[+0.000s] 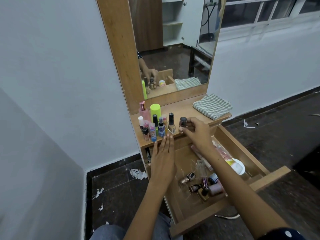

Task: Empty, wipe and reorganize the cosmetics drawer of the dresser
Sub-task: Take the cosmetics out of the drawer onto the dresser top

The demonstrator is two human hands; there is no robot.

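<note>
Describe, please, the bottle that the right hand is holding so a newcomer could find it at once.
Start at the dresser top below the mirror. A row of bottles stands along its front left; the small nail polish bottle in the right hand ends that row on the right. Its round dark cap and squat dark body differ from the tall-capped beige bottle beside it.

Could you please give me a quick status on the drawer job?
Right hand setting dark-capped bottle on dresser top. Left hand flat, empty. Drawer open, bottles remain.

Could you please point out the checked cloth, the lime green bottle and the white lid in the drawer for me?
checked cloth (212, 106): head view, middle of the folded top.
lime green bottle (155, 110): head view, upper body.
white lid (239, 168): head view, its top face.
</note>
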